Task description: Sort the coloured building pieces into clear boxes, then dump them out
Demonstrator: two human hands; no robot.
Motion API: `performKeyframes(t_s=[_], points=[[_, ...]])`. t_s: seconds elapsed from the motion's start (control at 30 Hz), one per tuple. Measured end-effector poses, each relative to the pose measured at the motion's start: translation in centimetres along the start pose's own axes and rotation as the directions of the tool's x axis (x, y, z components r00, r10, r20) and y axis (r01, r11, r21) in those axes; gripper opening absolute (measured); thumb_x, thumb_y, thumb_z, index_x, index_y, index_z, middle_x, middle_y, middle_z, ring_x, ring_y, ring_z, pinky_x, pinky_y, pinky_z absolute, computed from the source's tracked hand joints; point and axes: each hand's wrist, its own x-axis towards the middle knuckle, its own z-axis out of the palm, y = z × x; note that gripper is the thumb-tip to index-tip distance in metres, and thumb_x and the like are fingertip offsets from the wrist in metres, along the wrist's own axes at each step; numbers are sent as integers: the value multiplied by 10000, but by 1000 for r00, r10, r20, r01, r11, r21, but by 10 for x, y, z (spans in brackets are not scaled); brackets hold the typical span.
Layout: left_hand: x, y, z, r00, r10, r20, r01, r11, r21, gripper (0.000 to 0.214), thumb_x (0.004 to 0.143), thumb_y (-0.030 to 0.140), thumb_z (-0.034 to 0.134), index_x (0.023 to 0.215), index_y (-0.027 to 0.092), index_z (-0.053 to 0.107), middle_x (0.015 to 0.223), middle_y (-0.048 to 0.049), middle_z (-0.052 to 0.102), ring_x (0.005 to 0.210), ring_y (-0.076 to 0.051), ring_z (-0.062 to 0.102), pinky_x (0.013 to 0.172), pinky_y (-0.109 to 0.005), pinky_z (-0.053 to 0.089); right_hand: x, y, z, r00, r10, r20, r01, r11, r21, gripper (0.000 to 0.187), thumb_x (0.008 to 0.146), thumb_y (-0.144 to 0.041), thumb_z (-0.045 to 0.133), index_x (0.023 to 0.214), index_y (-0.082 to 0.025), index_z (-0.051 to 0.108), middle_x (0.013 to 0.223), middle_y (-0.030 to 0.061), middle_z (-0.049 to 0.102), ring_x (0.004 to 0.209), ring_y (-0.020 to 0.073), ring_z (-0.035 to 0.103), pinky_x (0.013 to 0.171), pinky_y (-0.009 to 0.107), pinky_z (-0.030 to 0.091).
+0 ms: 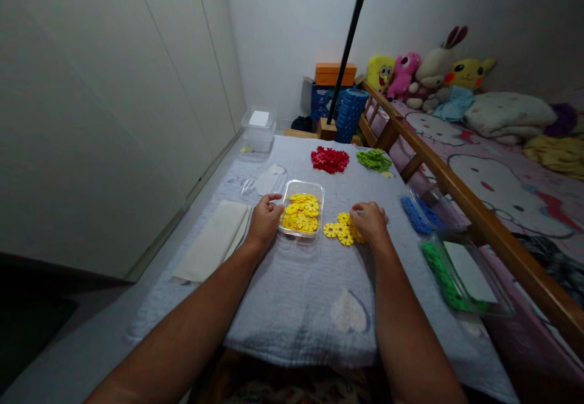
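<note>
A clear plastic tray (319,188) holds several yellow flower-shaped pieces (301,212) in the middle of the cloth-covered table (296,294). My left hand (264,218) grips the tray's left rim, thumb and fingers curled against it. A loose pile of yellow pieces (338,230) lies just right of the tray. My right hand (371,221) rests curled over that pile, fingers bent down on the pieces; what is under them is hidden.
Red pieces (329,159) and light green pieces (374,159) lie in heaps at the far side. Trays of blue pieces (417,214) and green pieces (440,273) stand right, by a wooden bed rail (460,194). A clear lid (267,180), folded cloth (214,240) and empty box (258,125) sit left.
</note>
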Motion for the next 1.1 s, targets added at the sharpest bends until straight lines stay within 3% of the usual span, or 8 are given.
performKeyframes(t_s=[0.1,0.27,0.37,0.5,0.6,0.73,0.93,1.1], points=[[-1,1,0,1000,3,-1,-3,1000,0,431,716,357,673,1096,156,642,559,110,372,511,-100,346,530,-217,279,-1,3,-3,994,22,109,-11,995,-102,94,720,-325,733,741,-242,771,885,97,678,916,290,603,878,441,436],[-2,2,0,1000,-3,-3,3,1000,-3,428,712,365,685,1087,163,639,558,109,384,506,-100,345,528,-221,277,-2,-2,-7,990,29,138,-16,996,-92,93,680,-325,749,709,-238,739,836,58,673,855,246,594,810,387,423],[-2,2,1,1000,-8,-7,8,1000,-13,426,708,364,689,1083,167,640,555,112,369,503,-99,333,524,-222,270,0,-4,-11,981,34,193,-39,999,23,80,678,-309,705,663,-231,693,762,29,661,779,216,583,729,342,402],[-1,2,1,1000,-13,-12,13,1000,-21,420,698,354,698,1074,173,647,558,114,356,497,-96,327,520,-222,261,2,-7,-17,964,-7,264,-85,939,333,126,666,-337,665,608,-231,631,613,-10,599,633,179,539,621,306,379],[-1,1,0,1000,-15,-7,15,1000,-22,424,699,358,700,1078,174,647,561,111,369,497,-97,338,520,-219,266,-1,-17,-21,971,-35,235,-100,837,538,189,658,-405,687,638,-223,641,592,-23,572,598,164,510,583,292,377],[-1,1,0,1000,-20,-7,20,999,-31,429,697,356,700,1084,176,647,562,111,369,498,-97,346,522,-215,270,-9,-39,-20,987,-31,155,-78,757,649,265,682,-475,702,697,-216,647,628,-22,582,610,158,508,597,291,399],[-1,1,1,1000,-27,0,27,999,-30,434,696,337,677,1095,169,647,576,98,411,520,-108,407,533,-217,298,-17,-65,-13,990,-119,75,39,743,668,238,758,-453,665,721,-219,641,704,-2,642,704,172,563,700,307,458],[-2,4,1,999,-35,-11,34,998,-46,420,685,326,687,1072,169,648,559,110,394,496,-97,372,522,-217,292,-5,-75,-11,983,-174,52,102,768,632,216,787,-427,666,732,-218,666,768,14,660,776,193,588,788,332,481]])
